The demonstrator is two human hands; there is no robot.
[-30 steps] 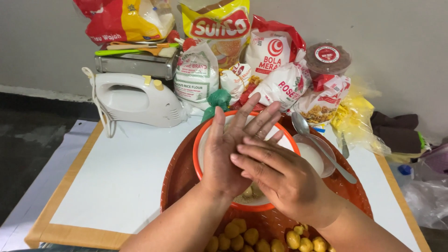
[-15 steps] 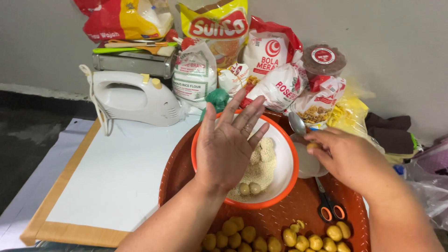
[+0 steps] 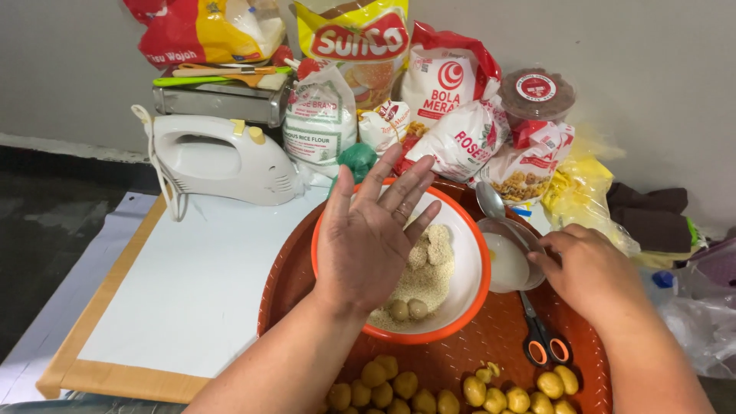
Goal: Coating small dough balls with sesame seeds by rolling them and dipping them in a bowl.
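So the right hand [image 3: 590, 272] has come off the left hand [image 3: 368, 234] and now sits by the small metal bowl [image 3: 507, 261], fingers curled loosely. Left fingers spread over the orange-rimmed white bowl of sesame-coated dough balls [image 3: 452, 295], mid-tray.

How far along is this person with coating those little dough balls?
Done: several seed-coated balls lie in the orange-rimmed bowl. In hand: two bare balls sit on the seeds below the open left hand, while the right hand is at the small bowl of white liquid. Left: many uncoated yellow balls wait on the orange tray, so it looks like an early stage.
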